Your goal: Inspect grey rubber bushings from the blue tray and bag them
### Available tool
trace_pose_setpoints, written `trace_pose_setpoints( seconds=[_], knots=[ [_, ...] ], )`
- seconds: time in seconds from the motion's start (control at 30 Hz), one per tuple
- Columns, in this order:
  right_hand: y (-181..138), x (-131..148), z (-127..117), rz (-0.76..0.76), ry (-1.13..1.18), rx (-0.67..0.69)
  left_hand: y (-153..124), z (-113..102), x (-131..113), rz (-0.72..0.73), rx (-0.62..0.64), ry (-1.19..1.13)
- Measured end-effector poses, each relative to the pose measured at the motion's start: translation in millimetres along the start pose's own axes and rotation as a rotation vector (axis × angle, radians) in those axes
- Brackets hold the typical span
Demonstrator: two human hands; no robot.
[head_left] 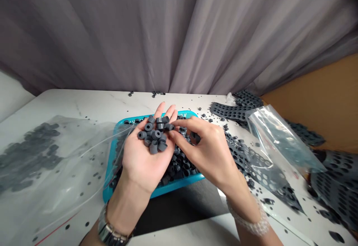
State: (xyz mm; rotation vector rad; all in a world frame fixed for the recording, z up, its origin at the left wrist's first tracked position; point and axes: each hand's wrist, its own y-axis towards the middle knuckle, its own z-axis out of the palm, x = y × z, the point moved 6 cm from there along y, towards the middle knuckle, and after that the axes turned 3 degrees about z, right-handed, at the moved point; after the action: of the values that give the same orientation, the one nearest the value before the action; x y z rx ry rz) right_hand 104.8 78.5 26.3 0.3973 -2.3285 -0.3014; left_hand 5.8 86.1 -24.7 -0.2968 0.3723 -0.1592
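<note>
My left hand (148, 164) lies palm up, fingers stretched out, bearing a heap of small dark grey rubber bushings (153, 134), short cylinders with a hole through the middle. From the right, my right hand (208, 145) pinches one bushing (169, 127) between thumb and forefinger at the heap's edge. Below both hands stands a blue plastic basket (162, 190), full of similar black pieces (179, 165). The hands cover much of the basket.
A clear plastic bag (64, 186) of grey pieces lies at left, partly over the basket. On the right are perforated grey rubber sheets (339, 186) and another clear bag (279, 134). Loose bits dot the white table (92, 102). A black mat (167, 214) lies in front.
</note>
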Motion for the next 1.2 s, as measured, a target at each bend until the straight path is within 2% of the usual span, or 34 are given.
trace_pose_setpoints(
  seconds=[0.13, 0.3, 0.4, 0.5, 0.6, 0.77, 0.87, 0.97, 1.03, 1.2],
  knots=[
    [5, -16, 0, 0.141, 0.216, 0.042, -1, 0, -1, 0.005, 0.006, -0.035],
    [6, -43, 19, 0.385, 0.793, 0.17, -1, 0, -1, 0.014, -0.007, -0.065],
    [6, -49, 32, 0.478, 1.101, 0.237, -1, 1, -1, 0.024, -0.009, -0.064],
    [6, -50, 44, 0.576, 1.38, 0.231, -1, 1, -1, 0.03, 0.007, -0.042],
    [3, -52, 60, 0.693, 1.6, 0.165, 0, -1, -2, 0.053, 0.031, -0.019],
    [-6, -61, 77, 0.833, 1.633, -0.126, 4, -7, -1, 0.122, 0.023, -0.013],
    [-12, -60, 82, 0.938, 1.624, -0.25, 4, -9, 4, 0.144, 0.018, -0.015],
    [-17, -53, 86, 1.064, 1.714, -0.34, 2, -10, 7, 0.195, 0.041, -0.018],
    [-19, -46, 89, 1.111, 1.788, -0.35, 0, -9, 8, 0.231, 0.053, -0.011],
    [-22, -29, 98, 1.141, 1.912, -0.241, -6, -4, 3, 0.322, 0.071, 0.028]
  ],
)
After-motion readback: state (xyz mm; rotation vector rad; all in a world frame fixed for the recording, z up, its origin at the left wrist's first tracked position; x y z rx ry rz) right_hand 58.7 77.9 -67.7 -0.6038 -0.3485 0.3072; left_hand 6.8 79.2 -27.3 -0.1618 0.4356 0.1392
